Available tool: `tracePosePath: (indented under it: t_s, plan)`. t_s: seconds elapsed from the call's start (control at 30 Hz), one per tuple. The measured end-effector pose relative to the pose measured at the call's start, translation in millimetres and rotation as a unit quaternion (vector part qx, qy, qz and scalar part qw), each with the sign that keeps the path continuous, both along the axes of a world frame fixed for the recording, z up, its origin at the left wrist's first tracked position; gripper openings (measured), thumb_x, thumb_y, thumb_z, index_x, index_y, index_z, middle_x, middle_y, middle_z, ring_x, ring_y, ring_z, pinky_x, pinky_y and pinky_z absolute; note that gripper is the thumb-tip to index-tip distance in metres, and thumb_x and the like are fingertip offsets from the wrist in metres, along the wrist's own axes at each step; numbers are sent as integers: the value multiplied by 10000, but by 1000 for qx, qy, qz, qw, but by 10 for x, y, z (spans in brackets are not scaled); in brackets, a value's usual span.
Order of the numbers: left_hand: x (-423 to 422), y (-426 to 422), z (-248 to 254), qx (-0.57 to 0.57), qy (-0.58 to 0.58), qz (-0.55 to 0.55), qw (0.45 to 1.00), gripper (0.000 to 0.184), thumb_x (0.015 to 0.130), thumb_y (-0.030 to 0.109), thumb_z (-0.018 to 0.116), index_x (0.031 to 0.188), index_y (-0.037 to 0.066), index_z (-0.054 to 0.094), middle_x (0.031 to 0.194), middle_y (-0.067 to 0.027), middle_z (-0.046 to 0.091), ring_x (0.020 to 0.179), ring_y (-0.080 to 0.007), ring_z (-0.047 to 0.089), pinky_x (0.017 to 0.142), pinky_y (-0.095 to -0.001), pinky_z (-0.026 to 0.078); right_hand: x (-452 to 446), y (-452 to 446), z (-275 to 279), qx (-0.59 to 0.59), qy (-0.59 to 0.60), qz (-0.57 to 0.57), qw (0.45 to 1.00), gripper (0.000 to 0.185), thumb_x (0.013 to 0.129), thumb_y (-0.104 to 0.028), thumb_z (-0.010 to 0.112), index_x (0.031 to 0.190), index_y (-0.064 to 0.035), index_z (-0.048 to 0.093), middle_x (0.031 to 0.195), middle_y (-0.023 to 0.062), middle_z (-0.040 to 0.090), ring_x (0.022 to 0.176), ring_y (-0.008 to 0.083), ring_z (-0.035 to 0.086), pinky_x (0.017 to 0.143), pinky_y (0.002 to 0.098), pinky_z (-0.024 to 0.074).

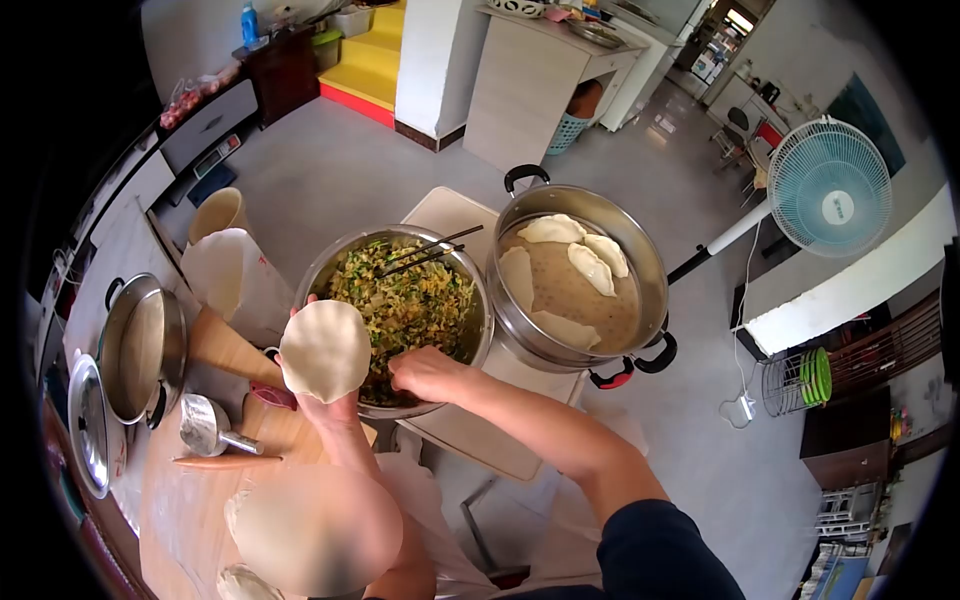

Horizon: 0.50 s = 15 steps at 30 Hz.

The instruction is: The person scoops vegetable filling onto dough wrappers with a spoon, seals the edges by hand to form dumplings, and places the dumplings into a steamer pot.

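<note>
A round, flat dough wrapper (pixel 325 350) lies across my left hand (pixel 333 408), which supports it from below beside the filling bowl. My right hand (pixel 425 375) reaches over the near rim of the steel bowl (pixel 484 335), its fingers bent down at the chopped green and yellow filling (pixel 410 290). Whatever those fingers hold is hidden. Two dark chopsticks (pixel 432 250) rest in the bowl at its far right. To the right, a steamer pot (pixel 660 290) holds several folded dumplings (pixel 590 268).
A floured wooden board (pixel 190 510) carries a metal scoop (pixel 208 428) and a rolling pin (pixel 228 462). Another pot (pixel 178 340) and a glass lid (pixel 90 425) stand left. A fan (pixel 830 190) is at right. A blurred round shape covers the lower middle.
</note>
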<state>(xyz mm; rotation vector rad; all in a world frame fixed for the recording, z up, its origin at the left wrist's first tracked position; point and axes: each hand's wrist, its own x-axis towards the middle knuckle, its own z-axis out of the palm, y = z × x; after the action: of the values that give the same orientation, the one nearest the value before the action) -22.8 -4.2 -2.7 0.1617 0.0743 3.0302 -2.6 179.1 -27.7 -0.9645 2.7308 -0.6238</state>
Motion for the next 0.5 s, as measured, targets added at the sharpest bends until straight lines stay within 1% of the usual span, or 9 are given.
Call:
tracePosePath:
  t_s: [0.07, 0.17, 0.2, 0.23, 0.3, 0.33, 0.37, 0.43, 0.5]
  plan:
    - [-28, 1, -27, -11, -14, -1, 1000, 625, 989, 432, 485, 1492, 90, 340, 1576, -128, 306, 1425, -338, 327, 1176, -556, 267, -19, 47, -82, -16, 19, 23, 999, 117, 782, -125, 692, 868, -45, 686, 909, 102, 596, 892, 311, 634, 726, 424, 519]
    - [-53, -43, -120, 5, -39, -16, 999, 641, 984, 484, 487, 1469, 80, 373, 1515, -129, 399, 1383, -351, 389, 1145, -559, 328, 46, 244, 96, -102, 4, -60, 993, 130, 805, -155, 710, 899, -66, 700, 934, 99, 592, 883, 296, 638, 731, 414, 530]
    - [-88, -76, -219, 6, -48, -20, 999, 640, 981, 493, 490, 1456, 75, 391, 1491, -133, 430, 1367, -356, 409, 1135, -560, 346, 40, 315, 138, -95, -31, -102, 990, 165, 831, -212, 730, 938, -91, 694, 936, 66, 569, 868, 253, 627, 739, 393, 526]
    - [-94, -84, -254, 8, -58, -22, 998, 639, 978, 502, 492, 1443, 71, 408, 1466, -136, 461, 1352, -361, 429, 1125, -561, 364, 42, 392, 132, -123, -20, -128, 984, 177, 826, -244, 748, 907, -98, 691, 925, 47, 570, 845, 238, 623, 747, 390, 522]
    - [-74, -108, -299, 19, -91, -51, 994, 641, 976, 540, 472, 1394, 55, 459, 1399, -153, 521, 1300, -378, 483, 1093, -569, 406, 53, 511, 127, -106, -9, -179, 978, 184, 838, -272, 731, 902, -104, 689, 933, 59, 591, 849, 265, 640, 735, 405, 525]
    - [-81, -79, -251, -26, -194, 9, 981, 654, 975, 567, 449, 1363, 41, 481, 1394, -174, 520, 1282, -392, 497, 1084, -589, 408, 82, 525, 108, -91, 31, -223, 970, 188, 854, -285, 711, 904, -105, 690, 904, 75, 623, 815, 282, 653, 716, 418, 529]
    - [-86, -43, -172, -61, -234, 37, 970, 667, 981, 574, 426, 1374, 35, 467, 1401, -181, 512, 1282, -399, 495, 1073, -611, 407, 80, 541, 88, -78, 72, -265, 958, 194, 869, -298, 690, 906, -107, 690, 875, 91, 654, 781, 299, 666, 696, 430, 532]
    - [-72, -47, -211, -15, -216, 37, 976, 658, 990, 554, 419, 1386, 30, 449, 1407, -193, 502, 1280, -415, 491, 1066, -624, 408, 47, 595, 188, -91, 48, -345, 933, 230, 895, -300, 645, 865, -73, 676, 763, 123, 682, 693, 333, 670, 657, 461, 532]
    - [-79, -86, -279, 110, -177, -28, 978, 628, 1000, 520, 418, 1389, 28, 441, 1408, -204, 496, 1280, -428, 484, 1065, -626, 405, 13, 729, 163, -169, 41, -345, 922, 253, 900, -277, 647, 819, -37, 659, 683, 154, 663, 640, 345, 658, 639, 463, 521]
